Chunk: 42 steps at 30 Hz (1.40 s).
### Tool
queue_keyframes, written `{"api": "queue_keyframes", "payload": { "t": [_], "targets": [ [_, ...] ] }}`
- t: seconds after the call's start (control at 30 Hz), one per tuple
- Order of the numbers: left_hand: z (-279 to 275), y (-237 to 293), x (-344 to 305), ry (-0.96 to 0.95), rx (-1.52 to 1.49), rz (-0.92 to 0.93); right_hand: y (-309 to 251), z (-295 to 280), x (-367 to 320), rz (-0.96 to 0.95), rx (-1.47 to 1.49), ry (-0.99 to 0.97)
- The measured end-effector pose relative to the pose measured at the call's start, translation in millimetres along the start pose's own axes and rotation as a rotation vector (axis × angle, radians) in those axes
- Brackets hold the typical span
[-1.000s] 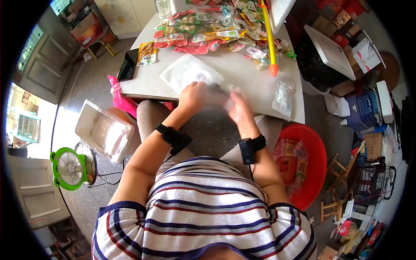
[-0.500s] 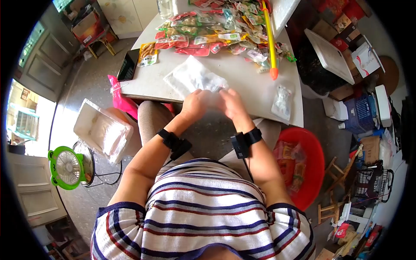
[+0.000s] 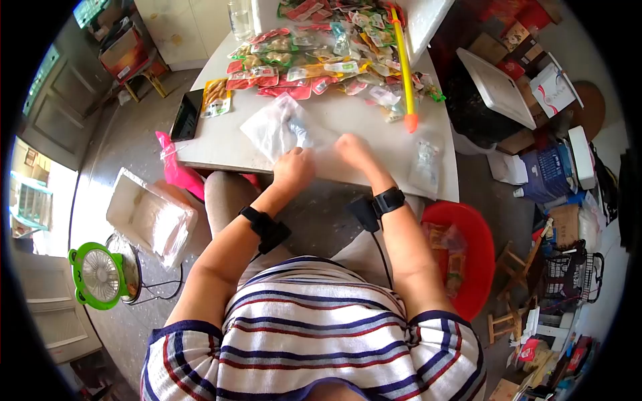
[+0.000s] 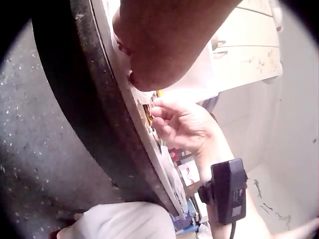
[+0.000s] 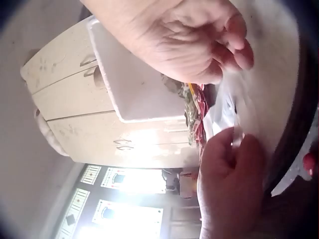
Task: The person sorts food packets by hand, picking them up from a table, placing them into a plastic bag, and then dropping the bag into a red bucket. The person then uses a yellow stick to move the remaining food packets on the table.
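Observation:
A clear plastic bag point(image 3: 267, 127) with a bluish-grey item inside lies at the front edge of the white table point(image 3: 224, 144). My left hand point(image 3: 293, 168) pinches the bag's near edge between thumb and forefinger, as the right wrist view shows of the left hand point(image 5: 232, 179). Opposite it, my right hand point(image 3: 354, 152) has curled fingers, and the plastic point(image 5: 234, 102) stretches from its fingertips toward the left thumb. In the left wrist view the right hand point(image 4: 182, 124) shows its palm side. A second clear bag point(image 3: 425, 164) with pale contents lies to the right.
Many small food packets point(image 3: 314, 60) are heaped at the back, beside a yellow stick point(image 3: 405, 73). A phone point(image 3: 186, 115) and one yellow packet point(image 3: 216, 98) lie at left. On the floor stand a red basin point(image 3: 478, 267), a foam box point(image 3: 124, 207) and a green fan point(image 3: 98, 275).
My hands, close together half a second ago, are now farther apart, the right drawn slightly to the right. The item inside the bag shows more clearly.

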<state>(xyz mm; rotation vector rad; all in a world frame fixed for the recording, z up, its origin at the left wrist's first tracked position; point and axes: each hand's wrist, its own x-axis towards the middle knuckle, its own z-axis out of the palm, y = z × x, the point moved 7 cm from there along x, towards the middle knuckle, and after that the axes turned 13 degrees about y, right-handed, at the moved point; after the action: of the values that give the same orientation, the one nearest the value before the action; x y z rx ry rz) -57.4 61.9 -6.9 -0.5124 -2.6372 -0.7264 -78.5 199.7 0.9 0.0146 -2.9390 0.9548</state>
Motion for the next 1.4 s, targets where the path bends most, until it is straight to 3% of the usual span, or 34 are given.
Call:
{"api": "queue_keyframes", "payload": {
  "t": [0.03,0.1,0.17,0.23,0.3,0.53,0.63,0.73,0.77,0.83,0.87,1.0,1.13,1.23,1.27,1.37,1.4],
  "targets": [
    [0.8,2.0,1.1,0.004,0.006,0.006,-2.6,-18.2,5.8,-0.175,-0.211,0.192],
    [1.1,3.2,2.5,0.011,0.023,0.016,10.1,-55.1,13.4,-0.062,-0.202,0.528],
    [2.0,3.0,1.2,0.04,0.023,0.042,20.8,-76.7,30.8,-0.241,-0.259,0.76],
    [0.7,3.1,1.0,0.064,0.014,0.057,37.4,-94.4,48.2,-0.121,-0.332,0.82],
    [-0.8,2.8,0.7,0.079,-0.005,0.059,65.8,-105.0,65.7,0.139,-0.365,0.784],
    [-3.6,5.1,-1.0,0.127,-0.028,0.105,96.0,-102.0,69.4,0.438,-0.255,0.662],
    [-4.1,4.9,-0.3,0.103,-0.016,0.098,110.2,-95.0,79.4,0.263,-0.204,0.889],
    [1.5,-0.1,-0.7,0.098,-0.016,0.077,147.6,-64.8,94.7,0.427,0.505,0.771],
    [1.4,-0.4,-0.4,0.099,-0.03,0.072,149.7,-58.1,98.1,0.398,0.558,0.759],
    [0.0,-0.3,-0.9,0.082,-0.046,0.056,120.5,-54.3,76.6,0.347,0.657,0.738],
    [-2.3,0.7,-0.7,0.066,-0.047,0.045,88.9,-56.2,56.9,0.421,0.687,0.646],
    [-1.0,-0.2,1.8,-0.083,-0.051,-0.033,42.5,-40.7,13.0,0.282,0.874,0.554],
    [-22.8,1.9,5.7,-0.071,-0.313,-0.142,1.0,-27.5,-29.7,0.147,0.941,0.437],
    [-14.8,-5.2,-1.4,-0.16,-0.861,-0.521,-31.0,-22.6,-60.8,-0.047,0.79,0.417],
    [-17.8,0.2,-11.1,-0.296,-1.119,-0.775,-42.9,-24.8,-71.1,-0.063,0.741,0.406],
    [-1.0,12.2,-22.7,-0.337,-1.854,-0.894,-64.5,-16.3,-91.6,-0.227,0.642,0.359],
    [4.0,5.5,-25.1,-0.18,-1.817,-0.96,-69.3,-10.9,-98.9,-0.221,0.576,0.328]
  ]
}}
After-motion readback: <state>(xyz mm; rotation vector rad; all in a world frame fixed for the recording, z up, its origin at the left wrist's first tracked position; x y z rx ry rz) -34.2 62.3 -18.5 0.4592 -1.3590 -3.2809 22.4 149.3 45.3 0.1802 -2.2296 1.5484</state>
